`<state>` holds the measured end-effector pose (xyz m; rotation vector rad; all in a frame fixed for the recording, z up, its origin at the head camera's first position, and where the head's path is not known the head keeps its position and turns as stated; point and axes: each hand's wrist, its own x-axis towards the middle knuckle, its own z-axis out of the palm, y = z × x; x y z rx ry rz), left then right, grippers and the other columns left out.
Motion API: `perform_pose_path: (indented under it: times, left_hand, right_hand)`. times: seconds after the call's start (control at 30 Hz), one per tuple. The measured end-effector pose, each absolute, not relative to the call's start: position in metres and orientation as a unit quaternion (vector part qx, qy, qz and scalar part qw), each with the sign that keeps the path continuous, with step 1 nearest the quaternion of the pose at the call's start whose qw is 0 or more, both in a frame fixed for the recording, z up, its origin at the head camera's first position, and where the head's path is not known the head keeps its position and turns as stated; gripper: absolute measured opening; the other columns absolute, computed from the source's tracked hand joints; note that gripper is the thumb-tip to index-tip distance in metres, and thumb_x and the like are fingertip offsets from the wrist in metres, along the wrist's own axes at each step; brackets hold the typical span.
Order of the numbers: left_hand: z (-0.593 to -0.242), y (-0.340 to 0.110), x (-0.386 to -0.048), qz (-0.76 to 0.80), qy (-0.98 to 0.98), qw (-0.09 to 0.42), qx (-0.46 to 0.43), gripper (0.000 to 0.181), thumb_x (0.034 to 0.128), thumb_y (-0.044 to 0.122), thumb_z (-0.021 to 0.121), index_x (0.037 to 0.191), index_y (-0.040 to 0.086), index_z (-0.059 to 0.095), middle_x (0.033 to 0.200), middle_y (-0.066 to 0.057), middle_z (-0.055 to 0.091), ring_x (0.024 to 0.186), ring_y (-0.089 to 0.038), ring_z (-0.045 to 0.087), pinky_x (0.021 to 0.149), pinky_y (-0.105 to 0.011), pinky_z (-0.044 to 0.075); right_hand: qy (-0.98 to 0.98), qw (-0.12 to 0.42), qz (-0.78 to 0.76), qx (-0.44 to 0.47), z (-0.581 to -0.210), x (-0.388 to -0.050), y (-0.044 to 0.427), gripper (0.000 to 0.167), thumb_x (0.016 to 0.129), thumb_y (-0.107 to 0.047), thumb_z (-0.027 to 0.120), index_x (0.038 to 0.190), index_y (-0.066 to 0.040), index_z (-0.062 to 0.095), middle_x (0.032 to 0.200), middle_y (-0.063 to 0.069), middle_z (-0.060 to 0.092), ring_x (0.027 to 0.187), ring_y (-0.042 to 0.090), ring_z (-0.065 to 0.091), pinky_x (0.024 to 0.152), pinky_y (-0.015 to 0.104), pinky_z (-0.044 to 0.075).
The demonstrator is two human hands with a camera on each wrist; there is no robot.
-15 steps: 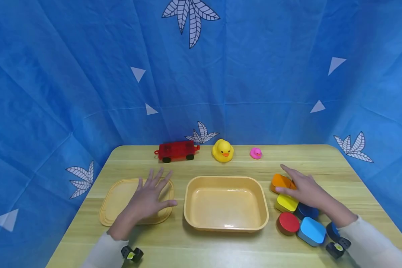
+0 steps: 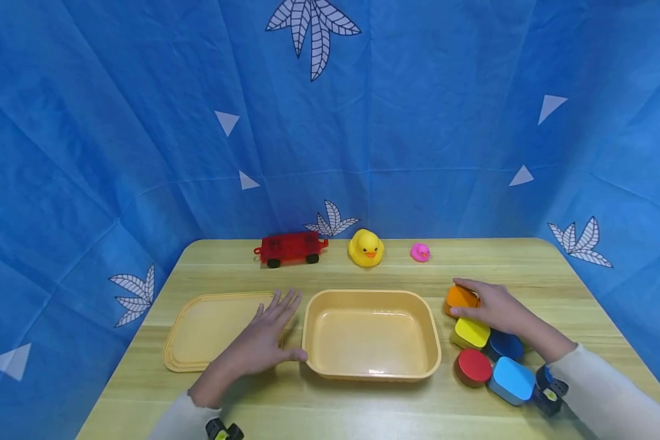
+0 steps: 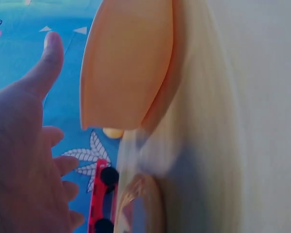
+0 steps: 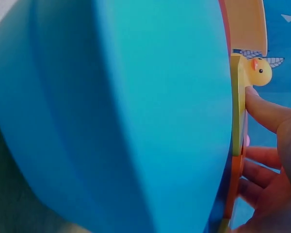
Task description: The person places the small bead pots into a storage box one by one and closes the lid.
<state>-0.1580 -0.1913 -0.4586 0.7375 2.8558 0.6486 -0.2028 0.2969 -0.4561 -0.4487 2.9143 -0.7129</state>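
The matter turns on the right grip and the orange block, which lies at its left, in the gap between thumb and index finger, toward the bench's right edge and just behind the yellow block. That grip looks unclosed, fingers reaching along the block's far side; whether they touch it I cannot tell. The block's long axis is unclear, as the hand hides its right end. The left grip, empty and spread beside the tray's left wall, is much the farther hand.
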Motion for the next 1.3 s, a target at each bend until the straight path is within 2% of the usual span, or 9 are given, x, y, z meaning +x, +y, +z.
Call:
perform_pose_path:
  times: [0.2,0.43,0.6,0.8,1.03,1.3]
  left_hand:
    - [-0.462,-0.182,-0.153,0.257,0.928,0.097,0.252,0.122,0.0798,0.06,0.08,0.167,0.023,0.003,0.174,-0.005,0.006,0.159,-0.038,0.002,0.124,-0.064,0.006]
    - [-0.463,-0.177,-0.151,0.277,0.917,0.113,0.263,0.132,0.0741,0.066,0.08,0.167,0.012,0.003,0.174,-0.01,0.005,0.159,-0.037,0.003,0.126,-0.058,0.01]
    - [-0.464,-0.174,-0.149,0.278,0.916,0.119,0.264,0.134,0.0737,0.063,0.083,0.167,0.01,0.003,0.174,-0.011,0.003,0.159,-0.037,0.003,0.125,-0.059,0.012]
    - [-0.466,-0.172,-0.148,0.273,0.918,0.126,0.258,0.133,0.0748,0.065,0.081,0.167,0.012,0.001,0.174,-0.008,0.002,0.159,-0.031,0.003,0.126,-0.057,0.013]
    - [-0.467,-0.171,-0.148,0.269,0.923,0.137,0.241,0.135,0.0727,0.074,0.076,0.167,0.017,-0.003,0.175,-0.001,0.0,0.159,-0.023,0.001,0.127,-0.053,0.013]
    - [-0.464,-0.17,-0.146,0.269,0.924,0.139,0.233,0.134,0.0732,0.075,0.075,0.167,0.019,-0.002,0.175,0.0,0.0,0.159,-0.022,0.001,0.127,-0.053,0.015]
  right_hand:
    - [0.955,0.077,-0.251,-0.135,-0.455,-0.207,0.296,0.076,0.091,-0.043,0.078,0.144,0.006,0.054,0.136,0.032,0.06,0.112,0.042,0.061,0.098,0.063,0.05]
    - [0.955,0.091,-0.253,-0.126,-0.454,-0.211,0.295,0.074,0.091,-0.041,0.078,0.143,0.007,0.055,0.135,0.032,0.06,0.108,0.038,0.06,0.098,0.061,0.052]
    - [0.955,0.083,-0.25,-0.135,-0.452,-0.211,0.294,0.071,0.092,-0.039,0.078,0.142,0.007,0.056,0.132,0.03,0.063,0.106,0.035,0.061,0.097,0.059,0.053]
    - [0.954,0.064,-0.255,-0.147,-0.444,-0.209,0.292,0.069,0.093,-0.034,0.078,0.143,0.007,0.055,0.134,0.03,0.062,0.109,0.037,0.061,0.099,0.061,0.052]
    - [0.952,0.068,-0.26,-0.147,-0.432,-0.207,0.285,0.068,0.094,-0.031,0.077,0.147,0.003,0.052,0.138,0.029,0.059,0.115,0.041,0.058,0.102,0.062,0.05]
    - [0.947,0.054,-0.261,-0.177,-0.418,-0.203,0.274,0.068,0.093,-0.029,0.078,0.147,0.003,0.053,0.128,0.021,0.066,0.105,0.031,0.06,0.096,0.055,0.055]
